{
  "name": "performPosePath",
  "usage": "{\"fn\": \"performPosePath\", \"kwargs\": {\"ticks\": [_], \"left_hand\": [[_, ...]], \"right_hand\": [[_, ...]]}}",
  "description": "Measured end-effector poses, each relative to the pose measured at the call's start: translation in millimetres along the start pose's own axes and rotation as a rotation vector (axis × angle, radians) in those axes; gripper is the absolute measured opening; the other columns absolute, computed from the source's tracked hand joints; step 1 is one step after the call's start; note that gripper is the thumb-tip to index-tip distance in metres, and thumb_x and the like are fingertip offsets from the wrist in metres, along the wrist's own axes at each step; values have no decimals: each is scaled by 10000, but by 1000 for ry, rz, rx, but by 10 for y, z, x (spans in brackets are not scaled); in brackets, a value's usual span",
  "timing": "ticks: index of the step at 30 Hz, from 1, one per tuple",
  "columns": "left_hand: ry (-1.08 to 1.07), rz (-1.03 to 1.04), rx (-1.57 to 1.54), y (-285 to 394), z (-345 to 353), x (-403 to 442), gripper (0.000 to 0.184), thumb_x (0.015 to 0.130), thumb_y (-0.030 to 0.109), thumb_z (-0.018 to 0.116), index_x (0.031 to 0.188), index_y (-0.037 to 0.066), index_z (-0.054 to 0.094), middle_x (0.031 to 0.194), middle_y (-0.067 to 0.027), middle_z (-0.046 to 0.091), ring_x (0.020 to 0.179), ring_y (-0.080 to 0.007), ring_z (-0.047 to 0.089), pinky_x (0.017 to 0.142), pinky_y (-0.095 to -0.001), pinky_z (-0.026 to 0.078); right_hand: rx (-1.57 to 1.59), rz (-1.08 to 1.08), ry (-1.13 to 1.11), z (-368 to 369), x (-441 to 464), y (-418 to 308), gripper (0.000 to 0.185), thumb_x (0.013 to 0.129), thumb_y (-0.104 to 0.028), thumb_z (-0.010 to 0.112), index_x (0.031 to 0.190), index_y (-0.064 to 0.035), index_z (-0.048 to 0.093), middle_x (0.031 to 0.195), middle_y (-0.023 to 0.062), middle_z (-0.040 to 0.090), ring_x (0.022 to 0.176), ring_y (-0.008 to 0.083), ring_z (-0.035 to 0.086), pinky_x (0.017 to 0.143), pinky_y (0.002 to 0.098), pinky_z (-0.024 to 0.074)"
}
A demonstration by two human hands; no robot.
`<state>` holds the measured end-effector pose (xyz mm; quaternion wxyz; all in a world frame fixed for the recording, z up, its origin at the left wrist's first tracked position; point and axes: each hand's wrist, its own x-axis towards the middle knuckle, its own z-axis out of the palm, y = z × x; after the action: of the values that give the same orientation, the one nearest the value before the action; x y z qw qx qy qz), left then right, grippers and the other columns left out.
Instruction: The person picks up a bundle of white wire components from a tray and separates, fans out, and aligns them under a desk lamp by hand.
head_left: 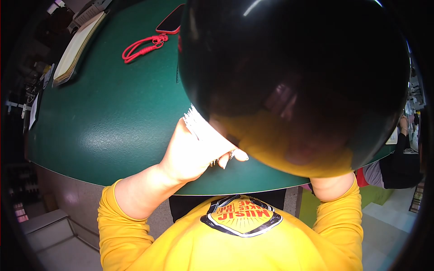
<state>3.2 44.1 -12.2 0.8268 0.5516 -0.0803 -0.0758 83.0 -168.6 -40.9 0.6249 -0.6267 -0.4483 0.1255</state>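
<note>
A large, glossy black rounded object (pixel 294 86) fills the upper middle and right, and the yellow sleeves show as a reflection on its lower part. My left hand (pixel 192 151), strongly overexposed, is at its lower left edge with fingers curled round a white thing (pixel 191 118). Bristle-like or tooth-like points show along that thing's edge; glare hides what it is. Behind the black object my right hand is hidden; only its wrist and forearm show below.
On the green table (pixel 113 104) lie a phone (pixel 172 20) with a red case, a red cord strap (pixel 141 49) and a stack of papers (pixel 77 49) at the left edge. A person in dark clothing (pixel 402 167) is at the far right.
</note>
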Motion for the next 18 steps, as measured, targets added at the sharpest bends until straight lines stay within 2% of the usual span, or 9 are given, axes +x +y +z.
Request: {"fn": "performPosePath", "kwargs": {"ticks": [10,18], "left_hand": [[25,-21,-130,-52,22,-35,100,771,-42,590,708,-51,667,703,-136,669,529,-118,593,563,-235,503],[5,-34,-98,-40,20,-45,91,777,-30,595,734,-54,672,724,-140,671,550,-128,604,582,-244,512]], "right_hand": [[25,20,12,51,8,-16,336,773,-46,637,1094,-5,548,1020,91,568,910,186,544,788,303,452],[46,36,19,-6,18,-6,326,778,-53,630,1090,-6,548,1010,91,567,900,185,543,780,302,452]]}}
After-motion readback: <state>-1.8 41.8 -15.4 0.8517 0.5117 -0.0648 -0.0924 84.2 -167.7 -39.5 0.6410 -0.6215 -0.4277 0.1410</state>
